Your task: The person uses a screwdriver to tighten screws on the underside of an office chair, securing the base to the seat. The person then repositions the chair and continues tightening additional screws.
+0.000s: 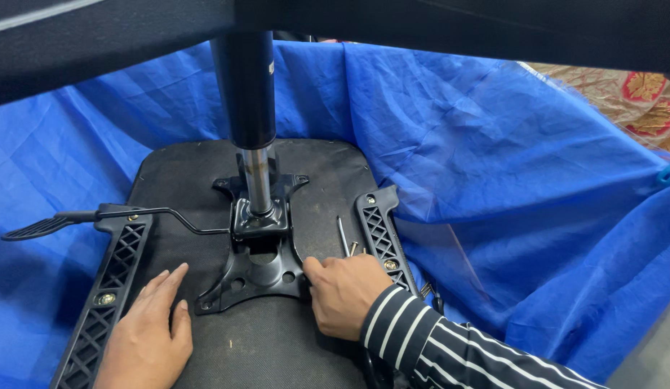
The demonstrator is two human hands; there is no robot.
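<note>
An upturned black chair seat (327,166) lies on blue fabric. A black metal mechanism plate (257,268) is mounted at its middle, with a gas cylinder (248,94) rising from it. My left hand (149,328) rests flat on the seat, fingers apart, just left of the plate's lower left corner. My right hand (343,292), in a striped sleeve, is curled at the plate's lower right corner, thumb touching the plate's edge. What its fingers hold is hidden. A hex key (343,236) and a bolt (353,248) lie just above that hand.
Black lattice armrest brackets run along the seat's left (108,288) and right (380,230) sides. A lever with a paddle handle (39,227) sticks out left from the mechanism. Blue fabric (508,180) surrounds the seat. A dark chair base (421,21) spans the top. Patterned cloth (645,101) lies far right.
</note>
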